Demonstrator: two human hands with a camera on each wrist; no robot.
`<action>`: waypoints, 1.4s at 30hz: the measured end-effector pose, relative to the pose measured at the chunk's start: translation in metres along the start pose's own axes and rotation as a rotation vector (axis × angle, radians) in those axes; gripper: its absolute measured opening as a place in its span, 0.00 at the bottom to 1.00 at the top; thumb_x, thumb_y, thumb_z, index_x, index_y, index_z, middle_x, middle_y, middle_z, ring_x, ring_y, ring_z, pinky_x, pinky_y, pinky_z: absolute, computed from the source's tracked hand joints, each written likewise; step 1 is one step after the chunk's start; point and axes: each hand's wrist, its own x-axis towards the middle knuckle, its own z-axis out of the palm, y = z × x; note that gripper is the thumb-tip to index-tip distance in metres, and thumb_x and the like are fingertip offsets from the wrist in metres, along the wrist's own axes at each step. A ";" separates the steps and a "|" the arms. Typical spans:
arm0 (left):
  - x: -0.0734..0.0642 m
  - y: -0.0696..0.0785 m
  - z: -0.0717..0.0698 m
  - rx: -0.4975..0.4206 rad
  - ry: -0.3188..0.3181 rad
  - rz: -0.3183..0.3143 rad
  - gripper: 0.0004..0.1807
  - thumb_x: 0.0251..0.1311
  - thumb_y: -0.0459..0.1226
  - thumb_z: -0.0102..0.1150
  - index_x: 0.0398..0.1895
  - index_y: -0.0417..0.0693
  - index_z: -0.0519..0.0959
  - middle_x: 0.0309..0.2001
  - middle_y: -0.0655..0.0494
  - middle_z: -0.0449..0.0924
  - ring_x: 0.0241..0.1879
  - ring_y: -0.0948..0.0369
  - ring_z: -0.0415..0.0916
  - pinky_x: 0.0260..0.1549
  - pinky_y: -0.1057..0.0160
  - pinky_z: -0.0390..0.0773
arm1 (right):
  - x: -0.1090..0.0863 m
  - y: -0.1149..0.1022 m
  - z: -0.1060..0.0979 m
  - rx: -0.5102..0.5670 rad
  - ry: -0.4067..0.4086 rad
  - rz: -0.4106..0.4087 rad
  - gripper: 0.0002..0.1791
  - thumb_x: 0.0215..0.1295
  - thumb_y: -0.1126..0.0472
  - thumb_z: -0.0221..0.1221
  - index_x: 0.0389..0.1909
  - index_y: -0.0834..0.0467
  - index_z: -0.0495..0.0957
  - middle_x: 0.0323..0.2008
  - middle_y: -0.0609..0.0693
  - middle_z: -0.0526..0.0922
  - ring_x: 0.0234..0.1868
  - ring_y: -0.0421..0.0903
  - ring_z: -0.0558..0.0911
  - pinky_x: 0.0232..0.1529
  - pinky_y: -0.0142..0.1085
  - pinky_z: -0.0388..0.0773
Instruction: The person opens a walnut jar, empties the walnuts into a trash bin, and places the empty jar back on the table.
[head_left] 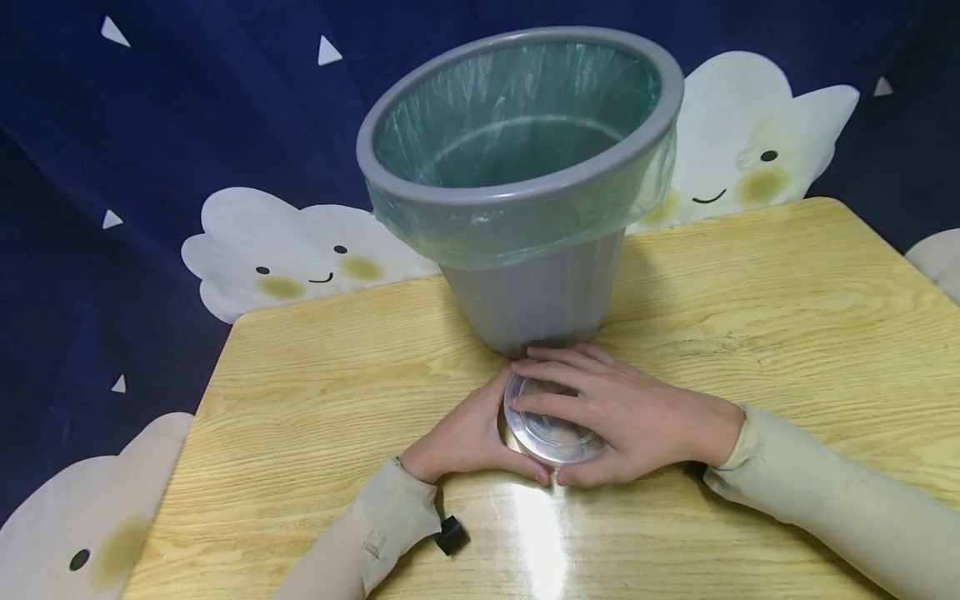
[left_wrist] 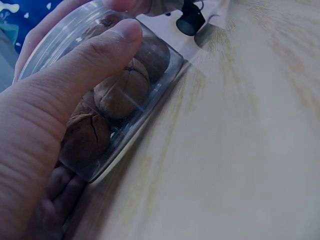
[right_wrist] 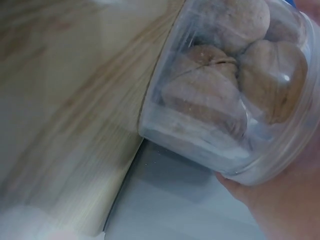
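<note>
A clear jar of brown nuts is standing upright on the wooden table, just on the near side of the grey bin. The person's left hand is gripping the jar's side, its thumb lying along the clear wall. The right hand is holding the round lid, fingers spreading across the top and thumb pressing by the near rim. The two thumbs are almost meeting there. Past the lid, the right fingertips are reaching close to the bin's base (whether they are touching it, one cannot tell), so the hands are having little room on that side. Wood surface is stretching well out to the left, to the right and towards the person. The table's far edge is running behind the bin, whose wide rim, with a green liner folding over it, is facing up.
</note>
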 end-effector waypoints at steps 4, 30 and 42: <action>0.000 0.000 0.000 -0.004 -0.001 -0.002 0.70 0.28 0.59 0.80 0.75 0.73 0.42 0.73 0.75 0.52 0.72 0.70 0.59 0.73 0.59 0.65 | 0.000 0.000 0.000 -0.004 0.001 -0.003 0.43 0.52 0.33 0.64 0.69 0.43 0.66 0.72 0.48 0.65 0.74 0.55 0.63 0.68 0.54 0.65; 0.003 -0.001 0.001 -0.062 -0.017 0.020 0.71 0.29 0.52 0.83 0.76 0.73 0.41 0.74 0.74 0.52 0.72 0.69 0.59 0.72 0.61 0.65 | 0.006 -0.015 -0.006 -0.094 0.019 0.038 0.46 0.53 0.23 0.55 0.68 0.46 0.68 0.72 0.52 0.65 0.73 0.54 0.64 0.69 0.58 0.61; 0.003 -0.001 0.000 -0.022 -0.001 0.024 0.71 0.29 0.55 0.82 0.76 0.73 0.42 0.74 0.75 0.52 0.72 0.70 0.58 0.73 0.62 0.64 | 0.006 -0.021 -0.002 -0.133 0.010 0.116 0.49 0.50 0.20 0.52 0.67 0.47 0.68 0.73 0.53 0.64 0.73 0.55 0.63 0.68 0.57 0.63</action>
